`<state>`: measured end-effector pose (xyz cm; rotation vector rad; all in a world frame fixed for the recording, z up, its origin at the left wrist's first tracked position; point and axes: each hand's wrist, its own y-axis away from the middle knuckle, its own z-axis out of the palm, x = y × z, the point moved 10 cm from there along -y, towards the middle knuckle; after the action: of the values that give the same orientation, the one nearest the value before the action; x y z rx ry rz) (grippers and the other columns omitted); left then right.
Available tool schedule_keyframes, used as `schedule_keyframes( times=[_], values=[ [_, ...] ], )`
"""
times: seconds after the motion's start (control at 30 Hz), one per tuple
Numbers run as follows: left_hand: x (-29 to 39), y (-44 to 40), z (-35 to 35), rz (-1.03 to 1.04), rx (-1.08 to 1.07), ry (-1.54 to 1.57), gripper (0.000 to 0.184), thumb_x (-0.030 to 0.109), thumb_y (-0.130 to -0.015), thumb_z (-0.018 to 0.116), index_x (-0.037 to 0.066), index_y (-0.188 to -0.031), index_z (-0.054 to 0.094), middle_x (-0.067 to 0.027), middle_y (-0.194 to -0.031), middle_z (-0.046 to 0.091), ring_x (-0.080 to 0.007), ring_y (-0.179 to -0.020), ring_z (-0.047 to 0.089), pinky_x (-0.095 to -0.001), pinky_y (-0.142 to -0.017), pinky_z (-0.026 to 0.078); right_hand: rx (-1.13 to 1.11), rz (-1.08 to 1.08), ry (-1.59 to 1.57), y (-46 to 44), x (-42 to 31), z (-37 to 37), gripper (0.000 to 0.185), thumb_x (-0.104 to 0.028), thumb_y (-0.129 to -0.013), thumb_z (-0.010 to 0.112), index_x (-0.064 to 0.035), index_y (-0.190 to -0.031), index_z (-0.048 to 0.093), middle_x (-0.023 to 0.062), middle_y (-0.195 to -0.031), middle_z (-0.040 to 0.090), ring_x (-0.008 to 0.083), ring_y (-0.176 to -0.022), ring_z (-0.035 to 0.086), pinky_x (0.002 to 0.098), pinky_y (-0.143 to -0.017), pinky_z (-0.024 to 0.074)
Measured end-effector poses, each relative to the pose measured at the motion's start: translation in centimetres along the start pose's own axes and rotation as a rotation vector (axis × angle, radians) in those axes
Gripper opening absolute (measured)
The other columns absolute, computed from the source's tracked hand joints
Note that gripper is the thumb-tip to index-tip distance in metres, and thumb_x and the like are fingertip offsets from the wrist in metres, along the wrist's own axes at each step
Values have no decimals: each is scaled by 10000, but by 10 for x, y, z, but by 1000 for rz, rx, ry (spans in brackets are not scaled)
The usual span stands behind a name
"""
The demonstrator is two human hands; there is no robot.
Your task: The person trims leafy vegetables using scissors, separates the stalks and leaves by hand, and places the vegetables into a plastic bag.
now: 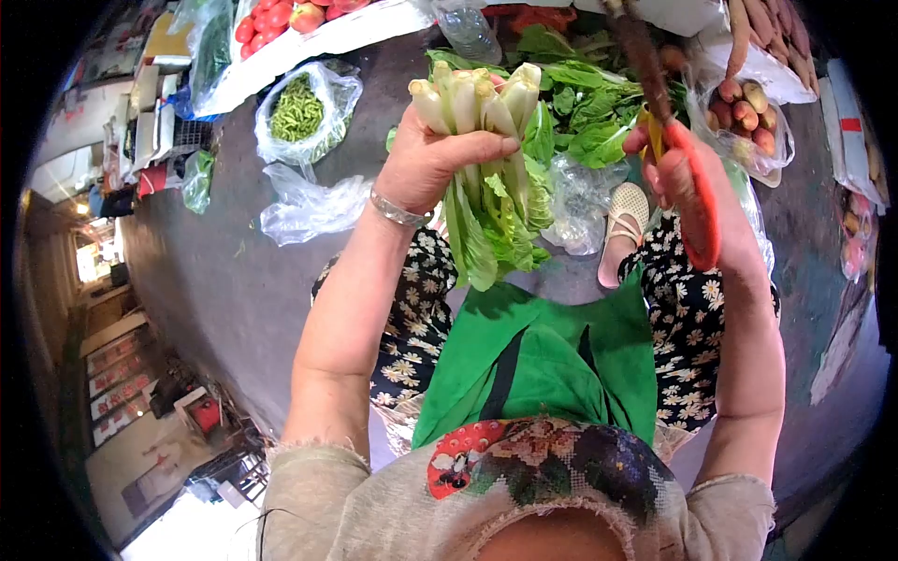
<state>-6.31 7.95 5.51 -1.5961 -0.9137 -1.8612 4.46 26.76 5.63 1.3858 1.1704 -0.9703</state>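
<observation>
1. Nearest the camera is a pale shirt (327, 510) with a flower pattern, and beyond it a green apron (533, 374) across the person's lap.
2. Left grip (435, 154): closed around a bunch of leafy greens (494, 187), thumb laid across the stems.
3. That bunch hangs above the lap's far edge, its long axis running roughly away from the body. Pale cut ends point forward, away from the person; leaves trail back toward the apron.
4. Right grip (690, 178): wrapped about a cutting tool (706, 210) with a red-orange handle. Its dark blade, blurred, points forward and slightly left, apart from the bunch.
5. Just beyond, between the two arms, a pile of loose greens (599, 107) lies with a clear plastic bag (582, 210) on its near side.
6. Farther out, a bag of green pods (297, 110) rests on the grey floor (206, 262) to the left; a bag of reddish-yellow produce (753, 117) sits right.
7. Red tomatoes (269, 21) lie at the far left.
</observation>
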Motion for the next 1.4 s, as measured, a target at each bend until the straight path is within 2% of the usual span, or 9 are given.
schedule_keyframes(
  times=[0.17,0.23,0.33,0.67,0.83,1.13,1.23,1.37,1.4],
  values=[
    [4,3,-13,-9,114,-67,472,5,-757,686,5,-1209,553,-122,-1106,659,-210,-991,656,-350,-898,533,-49,39,333,2,-6,23,633,-555,-749,762,-7,-985,551,136,-657,580,268,-498,631,378,-497,477],
    [3,2,-13,-1,69,-33,454,-33,-743,726,28,-1175,604,-55,-1009,680,-138,-863,666,-279,-791,544,46,-125,670,2,-21,21,680,-614,-712,749,-8,-952,554,181,-705,602,367,-645,633,428,-589,489],
    [5,2,-11,26,61,3,458,-55,-744,704,14,-1184,594,-67,-1015,680,-151,-887,677,-297,-814,561,136,-163,743,3,-19,15,664,-569,-675,786,-18,-935,520,183,-737,541,409,-698,533,422,-616,442],
    [10,2,-11,28,18,-273,509,-8,-695,728,32,-1188,609,-21,-1041,662,-104,-916,623,-267,-834,516,143,-262,805,4,-28,11,666,-605,-708,740,4,-889,541,188,-727,571,410,-709,586,450,-623,468],
    [11,3,-13,14,1,-342,508,5,-683,776,42,-1166,622,-10,-990,663,-92,-877,618,-254,-795,515,135,-296,735,5,-28,11,559,-464,-688,821,-15,-835,521,162,-705,532,379,-653,530,408,-577,433],
    [9,5,-20,-42,25,-401,505,8,-686,816,42,-1148,615,-4,-1014,667,-90,-919,621,-266,-835,527,35,-231,735,2,-14,15,449,-352,-756,804,2,-810,533,156,-620,509,350,-569,487,378,-541,412],
    [7,4,-18,-35,-5,-404,513,12,-682,820,40,-1150,612,-6,-1010,669,-91,-920,621,-269,-838,526,37,-59,350,-4,3,15,547,-479,-768,771,22,-808,555,142,-585,516,279,-531,604,393,-512,438],
    [8,2,-17,0,3,-358,568,2,-669,812,36,-1185,578,-7,-1014,660,-100,-919,623,-272,-832,527,-12,55,162,-2,6,16,539,-460,-780,772,20,-898,556,113,-582,512,224,-522,630,364,-489,446],
    [10,2,-16,21,-10,-383,625,-5,-658,805,34,-1225,547,-13,-1022,654,-106,-919,625,-274,-828,530,-3,-4,309,-1,-1,17,568,-492,-779,757,13,-936,552,129,-623,539,267,-575,643,384,-527,464]
  ],
)
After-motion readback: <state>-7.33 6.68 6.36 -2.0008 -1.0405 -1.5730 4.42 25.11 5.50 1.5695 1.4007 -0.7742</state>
